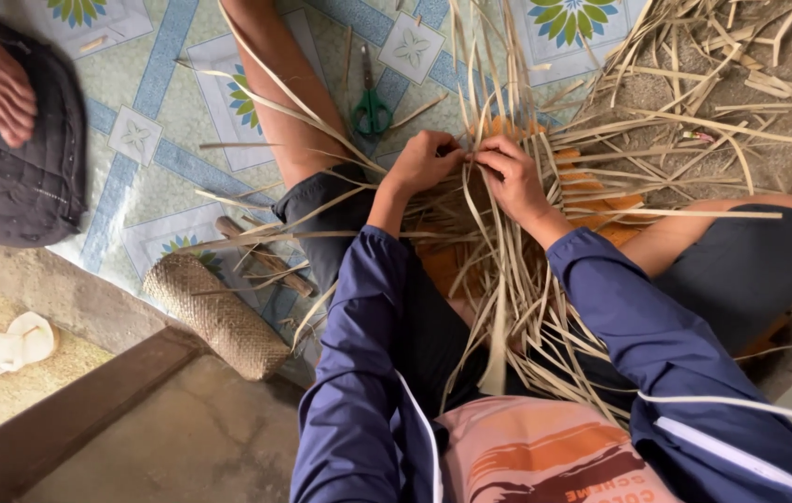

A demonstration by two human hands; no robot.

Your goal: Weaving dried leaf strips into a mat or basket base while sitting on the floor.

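Flat, pale straw-coloured leaf strips [508, 270] — long, thin and stiff, some curling at the tips — fan out in a loose tangle over the seated person's lap and spill onto the patterned floor mat [149, 93], whose blue bands and flower squares look smooth and printed. The left hand [426, 160] is curled closed, fingers pinching a few strips at the centre of the tangle; the right hand [511, 175] sits just beside it, fingertips touching the left, also closed narrowly on strips. Both wrists emerge from dark blue sleeves of slick fabric. Beyond the hands, green-handled scissors [372, 104] lie on the mat, well apart from them. To the left, a finely woven cylindrical piece [217, 315] in tan, its surface a tight plaited grain, rests at the mat's edge — beside a rough brown stick [264, 256]. More loose strips litter the bare concrete ground [769, 149] to the right.
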